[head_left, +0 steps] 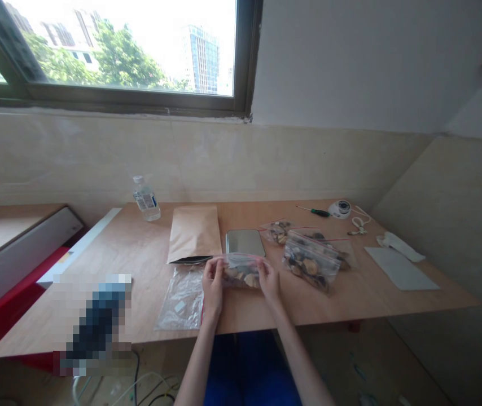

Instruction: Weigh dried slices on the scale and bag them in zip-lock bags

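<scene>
Just below the kraft paper envelope [194,234], fingertips [213,264] from both sides pinch the top of a small zip bag [241,276] holding brown pieces, the fingers pressed close together. The left hand [213,285] and right hand [268,280] angle inward, wrists low, with forearms [198,366] slanting back toward the person. A flat clear plastic bag [182,301] lies below the envelope, beside the left hand.

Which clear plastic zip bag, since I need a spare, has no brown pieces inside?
The flat clear plastic bag left of the left hand; the others hold brown pieces.
</scene>
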`<state>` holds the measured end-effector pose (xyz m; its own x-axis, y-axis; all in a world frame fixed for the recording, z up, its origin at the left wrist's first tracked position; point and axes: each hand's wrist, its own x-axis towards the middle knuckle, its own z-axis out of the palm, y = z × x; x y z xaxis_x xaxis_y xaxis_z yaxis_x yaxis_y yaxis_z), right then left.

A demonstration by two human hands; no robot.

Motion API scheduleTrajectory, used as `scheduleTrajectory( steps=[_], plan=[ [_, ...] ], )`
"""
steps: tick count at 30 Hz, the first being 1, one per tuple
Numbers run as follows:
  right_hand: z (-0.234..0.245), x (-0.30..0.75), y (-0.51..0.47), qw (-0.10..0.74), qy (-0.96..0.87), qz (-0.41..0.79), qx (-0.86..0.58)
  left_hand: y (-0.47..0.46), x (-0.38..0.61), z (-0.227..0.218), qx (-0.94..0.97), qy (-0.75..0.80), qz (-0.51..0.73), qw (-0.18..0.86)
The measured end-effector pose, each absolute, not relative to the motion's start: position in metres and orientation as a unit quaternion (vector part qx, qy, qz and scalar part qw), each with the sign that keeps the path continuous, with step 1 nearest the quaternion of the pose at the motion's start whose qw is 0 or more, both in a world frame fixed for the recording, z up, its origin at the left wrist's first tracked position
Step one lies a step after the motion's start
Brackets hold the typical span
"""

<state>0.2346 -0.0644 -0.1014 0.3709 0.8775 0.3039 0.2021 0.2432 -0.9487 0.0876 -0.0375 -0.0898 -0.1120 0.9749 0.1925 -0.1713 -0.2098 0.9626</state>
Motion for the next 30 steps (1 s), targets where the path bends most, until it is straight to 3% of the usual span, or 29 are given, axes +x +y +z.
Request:
scheduleTrajectory(
  steps=[6,14,30],
  plan=[
    [-0.115,0.238,-0.061,0.657,-0.428,0.155,-0.601,-0.034,0.086,-0.095,0.476,0.412,0.627,0.459],
    [-0.107,0.235,-0.066,0.692,-0.393,0.173,-0.58,-0.033,0.086,-0.099,0.417,0.404,0.649,0.492],
    [-0.104,0.237,-0.071,0.654,-0.421,0.108,-0.62,-0.035,0.083,-0.097,0.449,0.402,0.651,0.462]
  ],
)
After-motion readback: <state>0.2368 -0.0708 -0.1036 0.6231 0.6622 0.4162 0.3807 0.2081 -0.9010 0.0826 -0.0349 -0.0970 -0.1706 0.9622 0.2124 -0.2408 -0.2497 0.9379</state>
